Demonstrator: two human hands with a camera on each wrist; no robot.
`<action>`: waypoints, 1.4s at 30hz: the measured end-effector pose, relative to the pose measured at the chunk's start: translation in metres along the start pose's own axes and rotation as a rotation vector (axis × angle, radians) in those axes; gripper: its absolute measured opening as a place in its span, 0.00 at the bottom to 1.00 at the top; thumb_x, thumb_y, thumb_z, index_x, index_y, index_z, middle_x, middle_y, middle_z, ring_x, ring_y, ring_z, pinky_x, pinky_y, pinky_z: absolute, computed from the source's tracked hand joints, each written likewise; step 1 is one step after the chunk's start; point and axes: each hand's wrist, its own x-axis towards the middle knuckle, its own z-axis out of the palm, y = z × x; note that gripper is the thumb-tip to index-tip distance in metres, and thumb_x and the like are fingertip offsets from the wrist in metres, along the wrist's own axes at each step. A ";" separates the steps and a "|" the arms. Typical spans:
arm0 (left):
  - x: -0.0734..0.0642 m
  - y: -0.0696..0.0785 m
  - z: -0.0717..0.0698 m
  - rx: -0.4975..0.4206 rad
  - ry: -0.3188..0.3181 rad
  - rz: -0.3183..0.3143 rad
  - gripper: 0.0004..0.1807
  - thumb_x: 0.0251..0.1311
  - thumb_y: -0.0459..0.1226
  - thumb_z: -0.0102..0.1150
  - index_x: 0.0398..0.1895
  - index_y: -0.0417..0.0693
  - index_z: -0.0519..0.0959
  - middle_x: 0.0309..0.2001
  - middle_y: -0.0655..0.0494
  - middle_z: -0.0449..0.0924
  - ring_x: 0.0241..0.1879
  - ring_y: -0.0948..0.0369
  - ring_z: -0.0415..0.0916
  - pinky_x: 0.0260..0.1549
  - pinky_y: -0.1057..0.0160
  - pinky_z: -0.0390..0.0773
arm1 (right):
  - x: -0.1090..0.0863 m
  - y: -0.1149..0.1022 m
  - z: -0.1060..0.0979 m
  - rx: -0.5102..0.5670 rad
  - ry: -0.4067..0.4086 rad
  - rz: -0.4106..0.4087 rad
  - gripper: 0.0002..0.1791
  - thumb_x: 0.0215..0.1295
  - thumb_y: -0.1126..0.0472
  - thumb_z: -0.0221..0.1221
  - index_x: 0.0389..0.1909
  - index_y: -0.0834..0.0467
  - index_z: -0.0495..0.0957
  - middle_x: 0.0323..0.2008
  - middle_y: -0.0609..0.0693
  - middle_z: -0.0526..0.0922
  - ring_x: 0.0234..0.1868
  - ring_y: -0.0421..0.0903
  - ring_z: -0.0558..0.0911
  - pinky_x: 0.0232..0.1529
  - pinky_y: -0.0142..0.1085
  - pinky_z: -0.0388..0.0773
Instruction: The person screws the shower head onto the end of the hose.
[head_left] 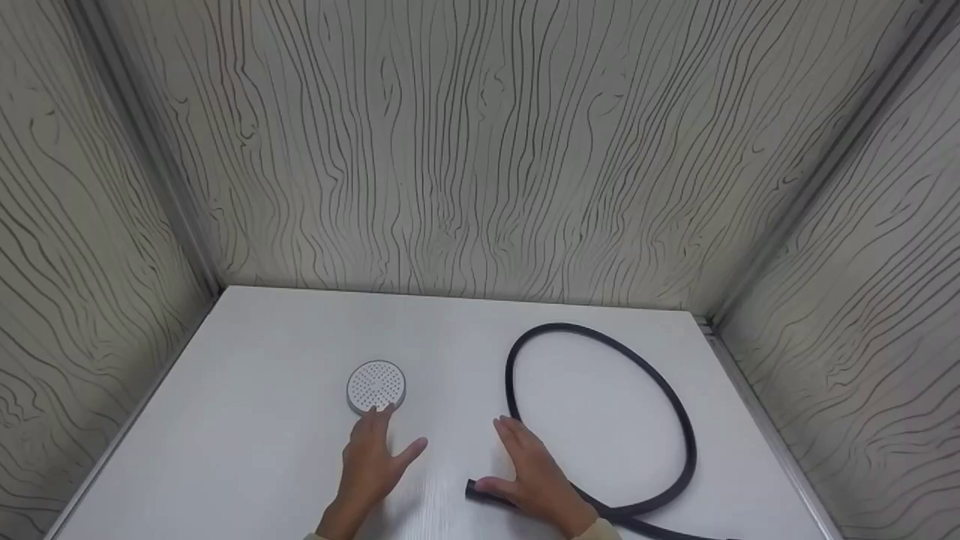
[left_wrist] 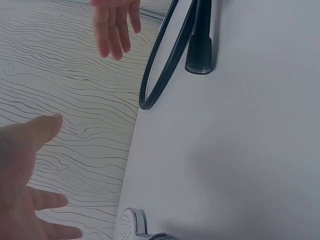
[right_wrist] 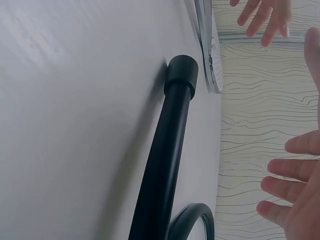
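Observation:
A round shower head (head_left: 376, 385) with a pale, dotted spray face lies on the white table, left of centre. My left hand (head_left: 370, 459) hovers over its near side, fingers spread and thumb pointing out to the right; in the head view it hides the handle. To the right, a black hose (head_left: 686, 435) lies in a big loop. Its thicker end fitting (right_wrist: 182, 75) points toward the shower head. Above this end my right hand (head_left: 536, 474) is held with straight fingers and thumb apart, gripping nothing. Both hands appear raised off the table in the wrist views.
The white table (head_left: 247, 352) is enclosed by wood-grain patterned panels (head_left: 450, 150) at the back and both sides. Metal posts (head_left: 810, 172) stand in the corners. The hose's other end runs toward the near right edge of the head view.

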 end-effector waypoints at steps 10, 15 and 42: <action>0.000 -0.006 -0.001 -0.030 -0.006 0.006 0.47 0.43 0.68 0.54 0.61 0.47 0.63 0.63 0.41 0.63 0.64 0.43 0.58 0.58 0.38 0.62 | 0.002 -0.005 0.000 -0.007 -0.032 0.005 0.50 0.47 0.27 0.51 0.65 0.58 0.58 0.63 0.55 0.66 0.63 0.53 0.67 0.60 0.49 0.69; -0.001 -0.010 0.002 -0.051 -0.016 -0.001 0.49 0.40 0.68 0.56 0.62 0.47 0.63 0.63 0.44 0.63 0.64 0.45 0.58 0.63 0.44 0.60 | 0.001 -0.006 0.000 -0.017 -0.029 -0.019 0.50 0.48 0.28 0.51 0.64 0.58 0.59 0.62 0.55 0.66 0.63 0.52 0.68 0.59 0.48 0.69; -0.001 -0.030 0.010 -0.069 -0.136 -0.186 0.53 0.35 0.62 0.65 0.65 0.46 0.60 0.61 0.34 0.62 0.60 0.36 0.60 0.55 0.39 0.66 | -0.008 -0.016 0.021 0.032 -0.139 -0.027 0.47 0.49 0.32 0.55 0.64 0.58 0.59 0.61 0.54 0.69 0.60 0.53 0.70 0.56 0.49 0.72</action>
